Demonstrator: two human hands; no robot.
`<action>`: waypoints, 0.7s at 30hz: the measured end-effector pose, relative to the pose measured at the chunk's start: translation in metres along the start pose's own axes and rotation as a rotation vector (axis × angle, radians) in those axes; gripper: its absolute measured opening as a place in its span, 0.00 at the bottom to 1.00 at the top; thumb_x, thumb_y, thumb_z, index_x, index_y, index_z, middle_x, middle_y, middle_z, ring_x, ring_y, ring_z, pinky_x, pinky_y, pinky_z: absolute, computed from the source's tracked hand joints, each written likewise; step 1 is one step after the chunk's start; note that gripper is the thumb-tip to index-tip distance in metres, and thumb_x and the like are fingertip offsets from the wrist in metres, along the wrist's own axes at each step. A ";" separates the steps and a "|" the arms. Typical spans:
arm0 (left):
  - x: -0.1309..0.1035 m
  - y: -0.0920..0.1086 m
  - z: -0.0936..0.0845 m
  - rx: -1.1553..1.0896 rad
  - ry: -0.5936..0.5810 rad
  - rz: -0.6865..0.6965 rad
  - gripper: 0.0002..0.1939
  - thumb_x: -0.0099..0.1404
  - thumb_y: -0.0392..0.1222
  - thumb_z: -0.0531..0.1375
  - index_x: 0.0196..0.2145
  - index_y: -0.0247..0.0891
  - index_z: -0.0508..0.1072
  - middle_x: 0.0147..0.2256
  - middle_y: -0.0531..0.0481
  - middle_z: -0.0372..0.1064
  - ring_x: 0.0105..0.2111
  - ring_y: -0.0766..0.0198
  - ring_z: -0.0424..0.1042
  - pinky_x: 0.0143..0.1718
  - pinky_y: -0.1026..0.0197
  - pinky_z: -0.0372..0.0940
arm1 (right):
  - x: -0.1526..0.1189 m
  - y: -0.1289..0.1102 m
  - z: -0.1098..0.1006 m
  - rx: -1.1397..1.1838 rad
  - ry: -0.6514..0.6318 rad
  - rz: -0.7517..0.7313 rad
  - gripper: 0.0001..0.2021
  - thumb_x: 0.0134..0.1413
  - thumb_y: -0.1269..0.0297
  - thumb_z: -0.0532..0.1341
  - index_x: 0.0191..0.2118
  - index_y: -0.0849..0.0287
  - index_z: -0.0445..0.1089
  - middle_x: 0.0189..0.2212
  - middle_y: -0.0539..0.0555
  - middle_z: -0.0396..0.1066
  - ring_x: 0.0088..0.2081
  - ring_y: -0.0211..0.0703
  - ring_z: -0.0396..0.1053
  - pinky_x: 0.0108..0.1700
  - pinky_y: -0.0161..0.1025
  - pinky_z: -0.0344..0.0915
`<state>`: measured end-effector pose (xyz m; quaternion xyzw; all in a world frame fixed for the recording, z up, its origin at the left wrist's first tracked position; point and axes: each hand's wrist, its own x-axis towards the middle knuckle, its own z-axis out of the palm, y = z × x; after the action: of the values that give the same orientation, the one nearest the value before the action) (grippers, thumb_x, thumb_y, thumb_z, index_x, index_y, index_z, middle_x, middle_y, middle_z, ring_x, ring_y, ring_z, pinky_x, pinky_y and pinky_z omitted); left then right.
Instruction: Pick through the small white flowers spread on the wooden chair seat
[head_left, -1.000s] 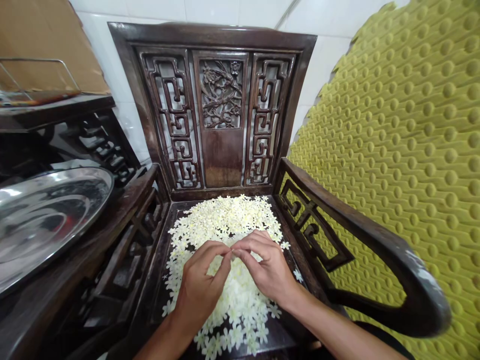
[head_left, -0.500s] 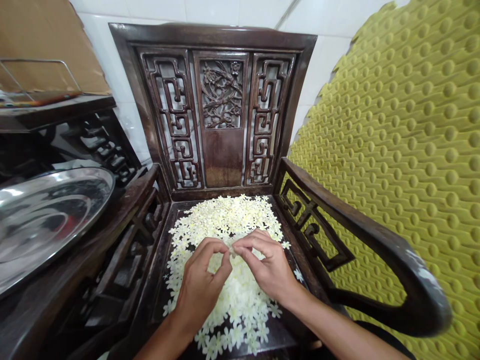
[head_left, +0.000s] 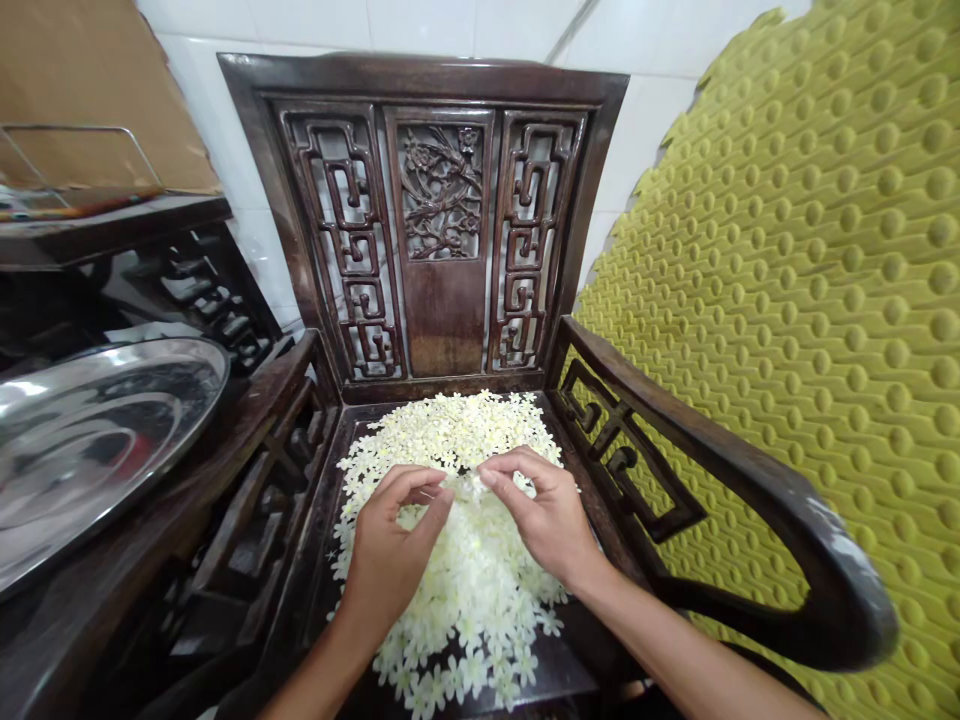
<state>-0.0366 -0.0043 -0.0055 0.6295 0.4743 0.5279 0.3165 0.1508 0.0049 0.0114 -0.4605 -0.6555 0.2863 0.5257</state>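
Small white flowers (head_left: 465, 640) with pale yellow centres lie in a thick, loose layer over the dark seat of a carved wooden chair (head_left: 442, 310). Above the middle of them my left hand (head_left: 401, 540) hovers with curled fingers, its thumb tip a little apart from the index finger, and I see nothing held there. To its right, my right hand (head_left: 544, 515) has thumb and index finger pinched together. Whatever is in that pinch is too small to make out against the white flowers. A narrow gap separates the fingertips of the two hands.
Curved armrests (head_left: 720, 440) flank the seat. At the left, a shiny round metal tray (head_left: 172, 400) sits beside the chair, with a dark wooden stand (head_left: 150, 225) and brown cardboard (head_left: 90, 90) behind. A bumpy yellow-green mat (head_left: 787, 250) stands upright at the right.
My hands have drawn apart; their fingertips met over the flowers before. The left thumb and index finger have loosened, while the right hand has shifted slightly up and right, still pinched.
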 end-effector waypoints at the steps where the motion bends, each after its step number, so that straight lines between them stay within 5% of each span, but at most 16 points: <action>1: -0.001 0.002 0.001 -0.023 -0.023 0.003 0.05 0.64 0.40 0.63 0.39 0.40 0.77 0.39 0.49 0.73 0.37 0.62 0.74 0.41 0.60 0.70 | -0.002 -0.001 0.002 -0.002 -0.024 -0.009 0.06 0.60 0.63 0.64 0.34 0.55 0.78 0.31 0.53 0.77 0.36 0.45 0.73 0.41 0.42 0.67; 7: -0.004 0.010 0.004 -0.097 -0.130 -0.008 0.04 0.65 0.39 0.63 0.35 0.40 0.80 0.35 0.48 0.75 0.37 0.62 0.74 0.38 0.62 0.70 | -0.011 -0.003 0.010 0.012 -0.109 -0.029 0.05 0.61 0.66 0.64 0.35 0.53 0.78 0.31 0.51 0.77 0.37 0.44 0.72 0.44 0.43 0.64; 21: -0.006 0.009 0.006 -0.144 -0.102 -0.034 0.02 0.63 0.36 0.64 0.33 0.38 0.78 0.34 0.49 0.74 0.35 0.64 0.74 0.38 0.64 0.70 | -0.013 -0.004 0.010 -0.103 -0.123 -0.149 0.06 0.64 0.69 0.62 0.39 0.53 0.76 0.32 0.51 0.77 0.37 0.44 0.70 0.45 0.45 0.60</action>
<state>-0.0283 -0.0124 -0.0006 0.6228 0.4290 0.5226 0.3937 0.1406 -0.0079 0.0066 -0.4187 -0.7326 0.2400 0.4799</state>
